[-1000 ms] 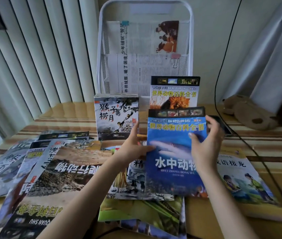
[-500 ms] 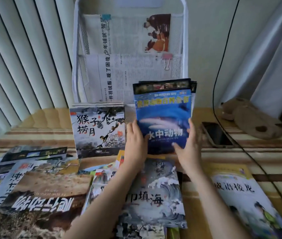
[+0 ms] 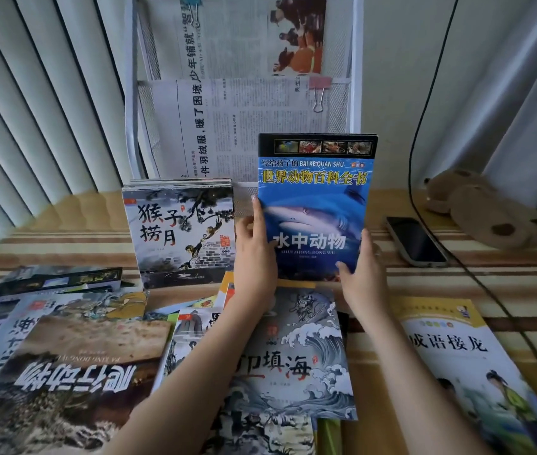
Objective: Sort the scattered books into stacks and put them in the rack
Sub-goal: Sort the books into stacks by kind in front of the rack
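A blue shark book [image 3: 316,205] stands upright at the foot of the white rack [image 3: 130,103], hiding whatever stands behind it. My left hand [image 3: 255,247] holds its left edge, fingers along the side. My right hand [image 3: 360,267] holds its lower right corner. To its left a stack with a grey monkey cover [image 3: 181,234] leans upright against the rack. More books lie flat on the table: a wave cover [image 3: 296,359] under my arms, a brown reptile cover [image 3: 73,379] at left, a yellow one [image 3: 467,366] at right.
Newspapers [image 3: 247,126] fill the rack's pockets, one held by a pink clip [image 3: 319,90]. A phone [image 3: 416,241] lies right of the shark book, with a black cable [image 3: 431,198] running past it. A brown plush toy [image 3: 480,208] sits at the far right. Blinds [image 3: 30,110] hang at left.
Both hands carried the blue shark book from above the scattered books forward to the rack and stood it upright in front of the orange-covered one, which is now hidden.
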Motion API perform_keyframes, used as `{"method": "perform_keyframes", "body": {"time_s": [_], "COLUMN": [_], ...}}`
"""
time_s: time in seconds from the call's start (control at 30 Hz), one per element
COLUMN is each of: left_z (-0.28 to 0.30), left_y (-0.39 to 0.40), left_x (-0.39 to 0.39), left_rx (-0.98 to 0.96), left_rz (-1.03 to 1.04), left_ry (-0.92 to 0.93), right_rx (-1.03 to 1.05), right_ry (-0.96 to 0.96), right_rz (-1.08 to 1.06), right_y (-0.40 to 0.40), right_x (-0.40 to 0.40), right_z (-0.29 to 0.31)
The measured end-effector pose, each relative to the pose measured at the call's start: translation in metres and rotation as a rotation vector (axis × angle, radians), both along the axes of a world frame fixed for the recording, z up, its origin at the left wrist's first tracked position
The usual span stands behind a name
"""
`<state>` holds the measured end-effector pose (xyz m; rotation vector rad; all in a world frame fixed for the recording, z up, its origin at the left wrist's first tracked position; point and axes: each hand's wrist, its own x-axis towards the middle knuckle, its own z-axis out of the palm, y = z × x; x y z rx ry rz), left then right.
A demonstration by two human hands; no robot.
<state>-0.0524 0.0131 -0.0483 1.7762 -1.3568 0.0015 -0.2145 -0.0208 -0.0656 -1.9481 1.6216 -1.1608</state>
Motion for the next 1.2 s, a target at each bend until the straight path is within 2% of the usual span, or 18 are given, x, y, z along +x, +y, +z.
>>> {"method": "perform_keyframes", "body": {"time_s": [0.1,0.2,0.27,0.37,0.47,0.53,0.67,0.7,0.77,0.87,0.93,1.0,1.07,1.13,1.2], "left_z": [0.008,0.021,0.027,0.028,0.022,0.021,0.029,0.031,0.032,0.031,0.031,0.043,0.062,0.08,0.096], "left_y": [0.013,0.042,0.07,0.122,0.158,0.169,0.173,0.174,0.177,0.186,0.187,0.188,0.185,0.175,0.159], "left_x": [-0.001,0.011,0.02,0.031,0.035,0.038,0.054,0.054,0.047,0.023,0.02,0.028,0.042,0.062,0.083], "left_rx": [0.051,0.12,0.162,0.352,0.532,0.471,0.081,0.047,0.126,0.293,0.19,0.063,-0.018,-0.095,-0.2], "left_rz": [0.003,0.056,0.076,0.078,0.103,0.108,-0.102,-0.162,-0.253,-0.237,-0.168,-0.215,-0.289,-0.283,-0.221], "left_ry": [0.002,0.0,-0.027,-0.114,-0.106,0.063,0.92,1.044,1.165,1.057,1.018,1.038,1.033,0.843,0.586], "right_rx": [-0.05,-0.12,0.003,0.335,0.355,0.328,0.247,0.269,0.291,0.225,0.183,0.103,0.052,-0.022,-0.199], "right_ry": [-0.032,0.127,0.256,0.376,0.502,0.496,0.451,0.412,0.4,0.497,0.462,0.316,0.069,-0.093,-0.109], "right_rz": [-0.138,-0.182,-0.068,0.141,0.14,0.117,0.136,0.156,0.163,0.092,0.082,0.131,0.233,0.318,0.284], "right_y": [0.01,0.03,0.05,0.083,0.107,0.12,0.138,0.143,0.153,0.166,0.165,0.159,0.146,0.129,0.107], "right_x": [0.001,-0.006,-0.009,-0.005,0.002,0.002,0.005,0.009,0.018,0.027,0.027,0.028,0.037,0.057,0.085], "right_z": [0.007,0.02,0.025,0.023,0.021,0.025,0.023,0.022,0.019,0.016,0.016,0.027,0.045,0.066,0.081]}}
